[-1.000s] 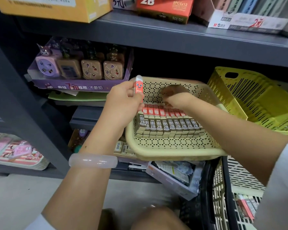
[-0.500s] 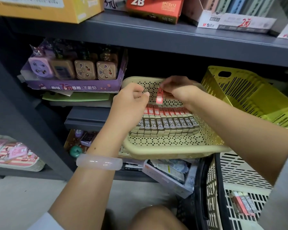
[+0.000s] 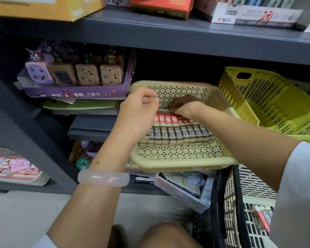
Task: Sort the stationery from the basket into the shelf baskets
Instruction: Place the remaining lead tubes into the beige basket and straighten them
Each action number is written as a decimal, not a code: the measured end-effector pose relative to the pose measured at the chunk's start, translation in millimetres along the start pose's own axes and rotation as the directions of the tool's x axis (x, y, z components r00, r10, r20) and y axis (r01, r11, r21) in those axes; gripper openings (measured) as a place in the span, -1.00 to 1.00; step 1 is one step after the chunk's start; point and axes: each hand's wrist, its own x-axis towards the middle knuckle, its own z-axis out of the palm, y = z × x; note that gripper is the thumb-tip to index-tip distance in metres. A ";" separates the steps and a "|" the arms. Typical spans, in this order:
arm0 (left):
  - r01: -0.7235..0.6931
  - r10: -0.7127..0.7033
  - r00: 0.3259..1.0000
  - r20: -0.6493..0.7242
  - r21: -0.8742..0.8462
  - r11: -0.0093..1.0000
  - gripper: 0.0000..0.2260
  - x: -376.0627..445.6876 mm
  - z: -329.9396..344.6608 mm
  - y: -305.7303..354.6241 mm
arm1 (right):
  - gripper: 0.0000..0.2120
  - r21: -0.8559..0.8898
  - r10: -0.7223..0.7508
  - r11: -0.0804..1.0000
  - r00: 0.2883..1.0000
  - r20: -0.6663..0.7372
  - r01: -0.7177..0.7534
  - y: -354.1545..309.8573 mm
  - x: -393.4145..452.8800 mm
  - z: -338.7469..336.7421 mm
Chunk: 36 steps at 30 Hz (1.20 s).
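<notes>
A beige perforated shelf basket (image 3: 177, 165) holds a tight row of 2B lead packs (image 3: 179, 134) with red tops and brown labels. My right hand (image 3: 185, 106) reaches into it, its fingertips pinching a red-topped pack at the back of the row. My left hand (image 3: 140, 108) hovers over the basket's left rim with curled fingers, and I see nothing in it. At the lower right stands the lattice basket (image 3: 229, 203) with a black handle. A few more packs (image 3: 261, 217) lie inside it.
A tilted yellow-green basket (image 3: 276, 104) sits right of the beige one. A purple display box (image 3: 75, 93) of sharpeners stands to the left. The dark shelf board (image 3: 168, 36) above carries boxes. Packets and boxes lie under the beige basket.
The red-topped pack passed from my left hand to my right. My right hand then lowered it onto the back of the row, and my left hand stayed curled beside it.
</notes>
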 end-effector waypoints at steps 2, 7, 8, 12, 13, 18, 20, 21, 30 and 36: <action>-0.018 0.018 1.000 -0.009 0.002 1.000 -0.90 -1.6 0.8 0.2 | -0.75 0.022 -0.023 0.999 1.000 0.005 0.023 -1.3 -3.7 -3.7; -0.066 0.066 0.997 -0.032 -0.027 0.997 -0.88 -17.4 6.7 5.6 | -0.74 0.110 -0.070 0.991 0.997 -0.040 0.074 0.3 -24.2 -28.5; -0.071 0.070 0.997 -0.019 -0.039 0.997 -0.88 -23.2 9.6 8.9 | -0.75 0.189 -0.092 0.978 0.996 -0.018 0.094 1.0 -34.4 -34.9; -0.105 0.113 0.990 0.090 -0.082 0.991 -0.86 -51.8 34.3 28.0 | -0.81 0.382 -0.279 0.890 0.960 0.023 0.249 17.7 -88.7 -62.8; -0.120 0.131 0.984 0.119 -0.094 0.988 -0.85 -60.4 43.8 33.2 | -0.83 0.409 -0.308 0.873 0.951 0.039 0.266 26.1 -103.1 -68.5; -0.147 0.174 0.939 0.298 -0.110 0.983 -0.79 -102.9 103.1 51.8 | -0.87 0.494 -0.301 0.843 0.948 0.103 0.213 95.7 -167.0 -85.5; -0.159 0.183 0.914 0.363 -0.094 0.983 -0.80 -117.3 128.4 53.3 | -0.88 0.511 -0.253 0.845 0.959 0.125 0.156 131.8 -184.7 -89.3; -0.165 0.186 0.899 0.396 -0.087 0.982 -0.83 -124.3 141.8 52.6 | -0.88 0.510 -0.219 0.851 0.967 0.130 0.124 150.4 -191.3 -89.1; 0.007 -0.235 0.688 0.686 0.318 0.948 -0.87 -160.7 260.4 12.0 | -0.78 0.048 0.261 0.960 0.941 0.216 -0.277 299.4 -191.6 -13.0; -0.061 -0.267 0.721 0.639 0.443 0.894 -0.85 -144.1 279.3 2.8 | -0.34 -0.130 0.433 0.901 0.883 0.181 -0.415 331.5 -173.0 45.1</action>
